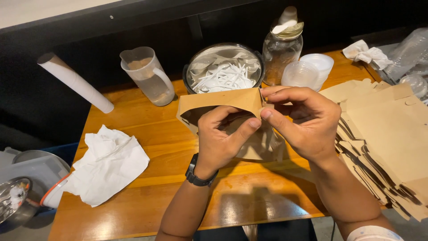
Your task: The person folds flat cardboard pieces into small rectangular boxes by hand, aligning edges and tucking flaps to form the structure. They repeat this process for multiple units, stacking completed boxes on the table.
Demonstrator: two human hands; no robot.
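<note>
Both hands pinch a creased brown cardboard box.

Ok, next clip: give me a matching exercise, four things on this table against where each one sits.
Things:
1. kraft paper box
2. crumpled white paper
3. stack of flat kraft sheets
4. metal bowl of white utensils

Places:
A. far edge of the table, between the plastic pitcher and the glass jar
B. table's right side
C. between the left hand and right hand
D. table's left side

Pairs: 1-C, 2-D, 3-B, 4-A
</note>
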